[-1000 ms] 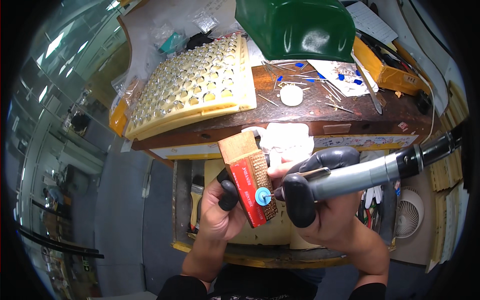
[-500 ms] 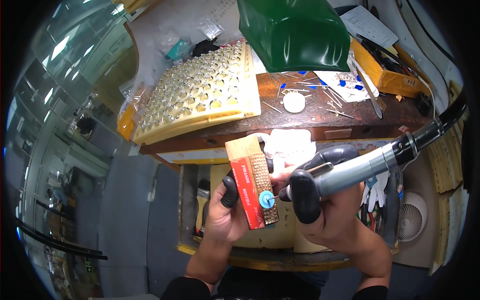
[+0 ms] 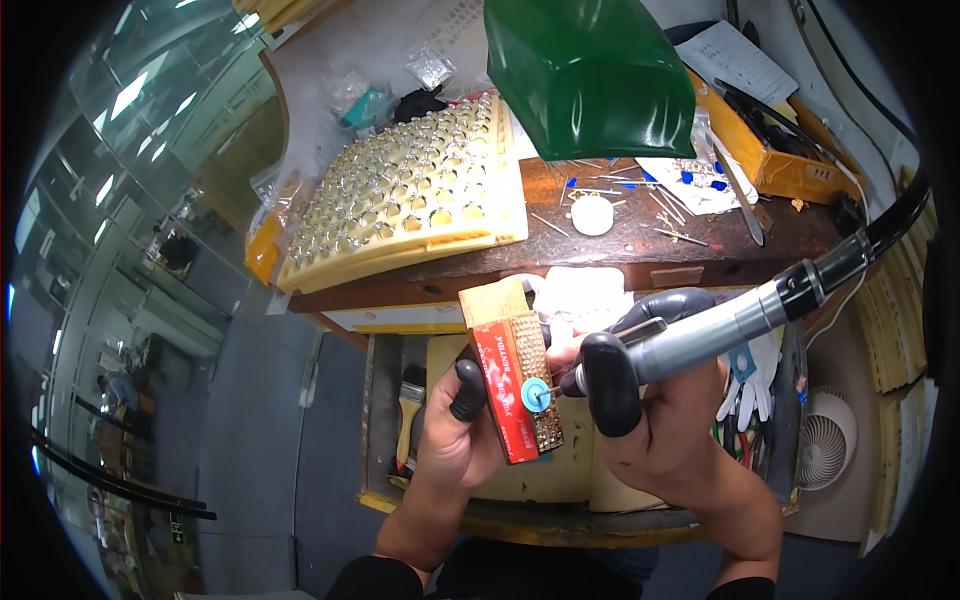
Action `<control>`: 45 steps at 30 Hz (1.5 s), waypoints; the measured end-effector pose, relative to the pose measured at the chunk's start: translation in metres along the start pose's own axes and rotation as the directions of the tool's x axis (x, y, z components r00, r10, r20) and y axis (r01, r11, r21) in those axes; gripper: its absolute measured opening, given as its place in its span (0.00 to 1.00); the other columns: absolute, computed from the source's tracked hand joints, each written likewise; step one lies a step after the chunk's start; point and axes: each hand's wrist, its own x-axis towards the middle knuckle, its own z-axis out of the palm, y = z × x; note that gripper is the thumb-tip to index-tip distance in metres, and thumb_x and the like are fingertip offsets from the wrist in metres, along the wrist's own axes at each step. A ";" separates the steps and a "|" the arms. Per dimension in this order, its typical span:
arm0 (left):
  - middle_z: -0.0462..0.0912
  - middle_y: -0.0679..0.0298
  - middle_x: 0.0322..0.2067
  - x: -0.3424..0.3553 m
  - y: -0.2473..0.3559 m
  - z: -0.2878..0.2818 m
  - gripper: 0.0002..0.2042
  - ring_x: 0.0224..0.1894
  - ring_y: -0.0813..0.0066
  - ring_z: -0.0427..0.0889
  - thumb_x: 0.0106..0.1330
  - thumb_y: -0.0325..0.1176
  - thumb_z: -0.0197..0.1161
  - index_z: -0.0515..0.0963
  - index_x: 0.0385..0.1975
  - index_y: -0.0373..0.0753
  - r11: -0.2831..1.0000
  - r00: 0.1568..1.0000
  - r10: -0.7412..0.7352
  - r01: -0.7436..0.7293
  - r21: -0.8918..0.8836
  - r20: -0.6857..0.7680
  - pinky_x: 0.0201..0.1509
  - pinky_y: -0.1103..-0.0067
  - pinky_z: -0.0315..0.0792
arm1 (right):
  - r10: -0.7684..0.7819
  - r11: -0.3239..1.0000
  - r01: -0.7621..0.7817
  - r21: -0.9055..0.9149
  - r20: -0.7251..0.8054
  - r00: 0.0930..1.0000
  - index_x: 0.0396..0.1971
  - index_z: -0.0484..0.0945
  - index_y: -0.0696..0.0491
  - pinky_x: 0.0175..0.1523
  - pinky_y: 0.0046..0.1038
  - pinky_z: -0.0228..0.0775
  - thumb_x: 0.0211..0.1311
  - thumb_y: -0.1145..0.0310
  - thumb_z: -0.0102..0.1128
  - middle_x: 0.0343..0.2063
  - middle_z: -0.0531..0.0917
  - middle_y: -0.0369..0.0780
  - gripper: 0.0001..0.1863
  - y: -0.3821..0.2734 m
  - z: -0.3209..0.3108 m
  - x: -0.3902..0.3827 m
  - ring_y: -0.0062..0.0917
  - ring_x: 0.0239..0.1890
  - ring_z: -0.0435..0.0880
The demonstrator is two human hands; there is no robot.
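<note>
My left hand (image 3: 455, 435), its thumb in a black finger cot, grips a wooden block (image 3: 503, 370) with red tape on one face. Rows of small, shiny gold-coloured studs (image 3: 533, 345) cover the adjoining side. My right hand (image 3: 660, 435), also with black finger cots, holds a silver rotary handpiece (image 3: 705, 335) with fingers wrapped round its front end. A light-blue disc (image 3: 535, 396) on the handpiece's thin shaft lies against the studded side, near the edge of the red tape. Fingers of the left hand are partly hidden behind the block.
Beyond my hands, a cream tray (image 3: 455, 243) carries many rings on the bench (image 3: 400, 285). A green shade (image 3: 590, 90) hangs above scattered burs and a round white piece (image 3: 592, 214). Below is an open drawer (image 3: 480, 518) with a brush (image 3: 409, 425); a fan (image 3: 828, 440) stands right.
The whole view has shifted slightly, with the bench lower in it. The block has turned a little in my left hand, and the blue disc remains against its studded side.
</note>
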 end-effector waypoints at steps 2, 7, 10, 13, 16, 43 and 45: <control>0.70 0.42 0.59 0.001 0.002 0.000 0.30 0.63 0.51 0.70 0.70 0.44 0.55 0.59 0.64 0.26 1.000 1.000 0.004 -0.004 -0.004 -0.016 0.69 0.61 0.61 | 0.008 1.000 -0.008 0.020 -0.017 1.000 0.29 0.74 0.58 0.26 0.29 0.67 0.57 0.67 0.69 0.22 0.77 0.40 0.12 0.000 0.003 0.002 0.29 0.21 0.78; 0.67 0.36 0.60 0.003 0.001 0.001 0.31 0.64 0.49 0.67 0.70 0.43 0.55 0.58 0.65 0.27 0.998 0.999 0.024 -0.026 0.050 0.049 0.69 0.60 0.60 | -0.052 0.998 0.051 -0.020 -0.029 0.998 0.29 0.74 0.59 0.25 0.29 0.66 0.57 0.69 0.68 0.22 0.77 0.40 0.12 0.000 0.003 0.002 0.29 0.20 0.78; 0.67 0.36 0.59 0.002 0.002 0.002 0.32 0.65 0.49 0.67 0.70 0.43 0.56 0.58 0.65 0.26 1.000 0.998 0.008 -0.009 0.028 0.055 0.69 0.60 0.59 | -0.067 0.997 0.067 -0.025 -0.002 0.998 0.30 0.73 0.59 0.25 0.29 0.66 0.57 0.70 0.68 0.22 0.77 0.40 0.12 0.001 0.002 0.002 0.29 0.20 0.78; 0.67 0.36 0.59 0.003 0.001 0.005 0.32 0.64 0.49 0.68 0.70 0.43 0.56 0.58 0.65 0.26 0.999 0.998 0.028 -0.030 0.033 0.055 0.69 0.60 0.59 | -0.056 0.998 0.055 -0.019 -0.019 0.998 0.30 0.73 0.59 0.25 0.29 0.66 0.57 0.70 0.68 0.22 0.77 0.40 0.12 0.000 0.001 0.003 0.29 0.20 0.78; 0.69 0.36 0.59 0.001 0.002 0.001 0.31 0.64 0.49 0.69 0.70 0.43 0.56 0.58 0.65 0.27 0.998 0.999 0.019 -0.021 0.051 0.049 0.69 0.61 0.60 | -0.028 0.999 0.027 -0.029 -0.011 1.000 0.30 0.73 0.59 0.25 0.29 0.66 0.57 0.69 0.68 0.22 0.78 0.40 0.12 -0.001 0.002 0.002 0.29 0.20 0.78; 0.72 0.47 0.57 0.000 -0.002 -0.004 0.27 0.58 0.60 0.75 0.68 0.38 0.59 0.63 0.62 0.29 0.999 0.999 0.034 -0.034 -0.014 0.020 0.65 0.64 0.68 | -0.018 0.999 0.018 -0.034 -0.022 1.000 0.29 0.74 0.59 0.26 0.30 0.67 0.55 0.68 0.70 0.21 0.78 0.40 0.13 -0.003 0.002 0.003 0.30 0.20 0.78; 0.73 0.47 0.57 -0.001 -0.002 -0.007 0.27 0.58 0.60 0.75 0.68 0.38 0.59 0.63 0.62 0.29 0.999 1.000 0.027 -0.027 -0.017 0.016 0.65 0.64 0.68 | -0.019 0.999 0.018 -0.035 -0.020 1.000 0.29 0.74 0.59 0.26 0.30 0.67 0.55 0.69 0.70 0.21 0.78 0.40 0.13 -0.002 0.002 0.003 0.30 0.20 0.78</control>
